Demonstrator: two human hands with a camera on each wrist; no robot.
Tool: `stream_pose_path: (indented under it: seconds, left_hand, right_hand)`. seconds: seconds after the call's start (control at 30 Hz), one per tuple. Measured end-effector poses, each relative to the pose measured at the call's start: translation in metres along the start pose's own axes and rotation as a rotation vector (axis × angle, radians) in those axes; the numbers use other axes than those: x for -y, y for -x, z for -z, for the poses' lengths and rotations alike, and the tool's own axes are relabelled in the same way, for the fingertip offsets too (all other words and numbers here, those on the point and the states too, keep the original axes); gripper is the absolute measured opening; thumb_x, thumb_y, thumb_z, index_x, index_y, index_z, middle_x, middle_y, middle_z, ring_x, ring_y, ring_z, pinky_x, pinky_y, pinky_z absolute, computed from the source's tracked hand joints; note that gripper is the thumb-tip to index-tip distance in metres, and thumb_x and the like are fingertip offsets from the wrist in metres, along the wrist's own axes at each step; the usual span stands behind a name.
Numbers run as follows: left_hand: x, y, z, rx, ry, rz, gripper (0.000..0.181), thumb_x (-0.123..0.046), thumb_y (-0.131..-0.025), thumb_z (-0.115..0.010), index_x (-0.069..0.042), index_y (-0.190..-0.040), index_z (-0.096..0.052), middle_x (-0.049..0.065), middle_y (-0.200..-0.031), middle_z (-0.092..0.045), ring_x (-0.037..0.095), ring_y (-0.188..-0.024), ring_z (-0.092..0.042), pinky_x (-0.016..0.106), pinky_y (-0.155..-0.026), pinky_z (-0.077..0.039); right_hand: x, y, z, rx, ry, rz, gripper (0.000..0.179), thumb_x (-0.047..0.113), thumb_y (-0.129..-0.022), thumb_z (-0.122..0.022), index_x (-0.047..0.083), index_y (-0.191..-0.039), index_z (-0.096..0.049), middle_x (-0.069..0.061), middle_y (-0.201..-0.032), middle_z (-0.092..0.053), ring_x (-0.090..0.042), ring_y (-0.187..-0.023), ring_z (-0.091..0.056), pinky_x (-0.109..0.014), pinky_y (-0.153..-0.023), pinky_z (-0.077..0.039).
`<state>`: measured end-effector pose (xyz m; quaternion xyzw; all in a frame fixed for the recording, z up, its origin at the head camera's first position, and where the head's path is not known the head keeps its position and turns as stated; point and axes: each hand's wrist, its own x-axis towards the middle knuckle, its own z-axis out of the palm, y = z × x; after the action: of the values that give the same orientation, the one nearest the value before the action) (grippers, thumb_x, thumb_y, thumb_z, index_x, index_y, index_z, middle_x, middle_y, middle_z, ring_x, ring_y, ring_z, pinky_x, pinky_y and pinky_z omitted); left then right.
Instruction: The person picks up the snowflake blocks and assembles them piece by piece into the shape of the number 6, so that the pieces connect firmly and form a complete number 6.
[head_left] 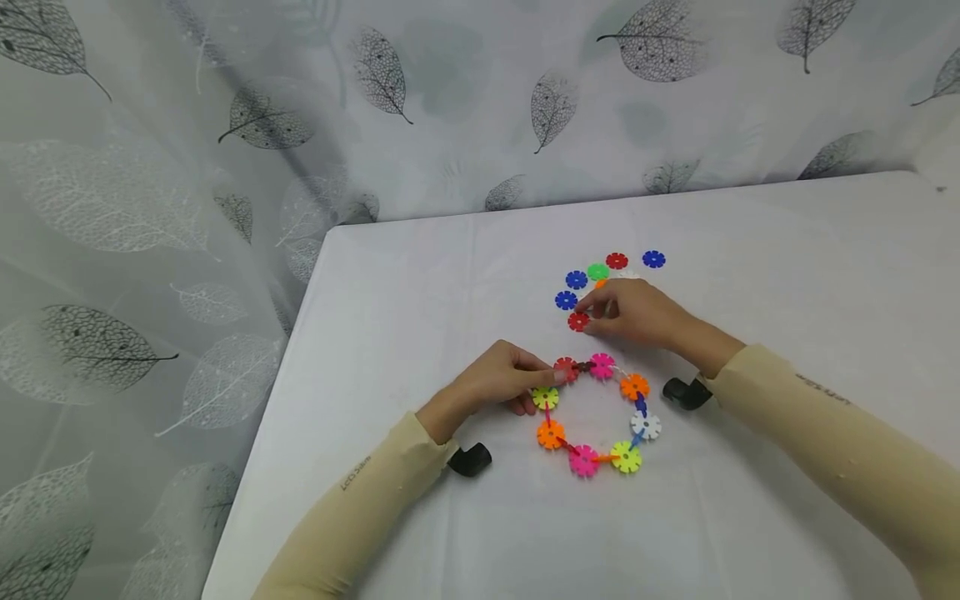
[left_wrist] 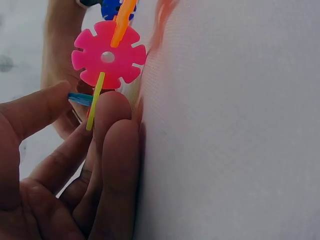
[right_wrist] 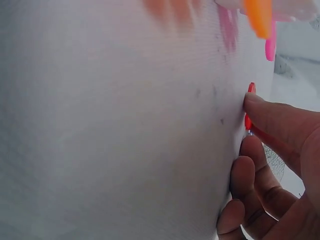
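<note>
Slotted flower-shaped plastic discs in several colours are joined into a ring on the white cloth. At the ring's upper left my left hand holds it, thumb and finger at a red disc beside a yellow disc. The left wrist view has a pink disc just beyond those fingertips, with a yellow piece slotted into it edge-on. Above the ring, my right hand pinches a loose red disc between thumb and finger. That red disc appears edge-on in the right wrist view, close to the cloth.
Loose discs lie beyond the right hand: blue discs, a green disc, another red disc and a far blue disc. The hand partly covers an orange disc. A leaf-patterned curtain hangs behind the table.
</note>
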<state>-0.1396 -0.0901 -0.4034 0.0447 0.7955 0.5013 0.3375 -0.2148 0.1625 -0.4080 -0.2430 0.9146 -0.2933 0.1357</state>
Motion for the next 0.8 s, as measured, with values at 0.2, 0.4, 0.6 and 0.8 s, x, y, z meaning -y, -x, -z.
stream_pose_path:
  seconds: [0.2, 0.4, 0.6, 0.8]
  left_hand:
    - [-0.001, 0.003, -0.002, -0.028, 0.001, -0.039, 0.026, -0.039, -0.089, -0.079, -0.017, -0.102, -0.083, 0.006, -0.07, -0.064, 0.02, -0.055, -0.062, 0.027, -0.054, -0.053]
    - [-0.001, 0.007, -0.005, -0.085, -0.001, -0.047, 0.023, -0.034, -0.089, -0.08, -0.017, -0.104, -0.082, 0.004, -0.073, -0.065, 0.019, -0.058, -0.058, 0.027, -0.055, -0.053]
    - [0.001, 0.008, -0.007, -0.112, 0.043, -0.072, 0.025, -0.031, -0.089, -0.08, -0.013, -0.106, -0.081, -0.001, -0.089, -0.074, 0.018, -0.073, -0.064, 0.031, -0.062, -0.058]
    - [0.002, 0.009, -0.007, -0.113, 0.093, -0.067, 0.028, -0.031, -0.088, -0.081, -0.012, -0.108, -0.08, -0.002, -0.094, -0.075, 0.019, -0.081, -0.067, 0.034, -0.066, -0.06]
  right_hand:
    - [0.003, -0.003, 0.004, 0.054, -0.032, -0.05, 0.025, 0.016, -0.09, -0.077, 0.012, -0.115, -0.074, -0.005, -0.102, -0.067, -0.025, -0.094, -0.062, -0.041, -0.085, -0.055]
    - [0.007, -0.004, 0.008, 0.106, -0.059, -0.083, 0.027, 0.011, -0.089, -0.077, 0.011, -0.116, -0.073, -0.007, -0.104, -0.065, -0.027, -0.098, -0.06, -0.042, -0.087, -0.055]
    - [0.009, -0.003, 0.011, 0.127, -0.065, -0.074, 0.029, 0.009, -0.088, -0.077, 0.012, -0.117, -0.074, -0.007, -0.101, -0.064, -0.027, -0.096, -0.06, -0.038, -0.082, -0.056]
    - [0.011, -0.002, 0.013, 0.154, -0.067, -0.07, 0.022, 0.009, -0.088, -0.075, 0.011, -0.11, -0.074, -0.006, -0.096, -0.062, -0.027, -0.091, -0.058, -0.036, -0.078, -0.054]
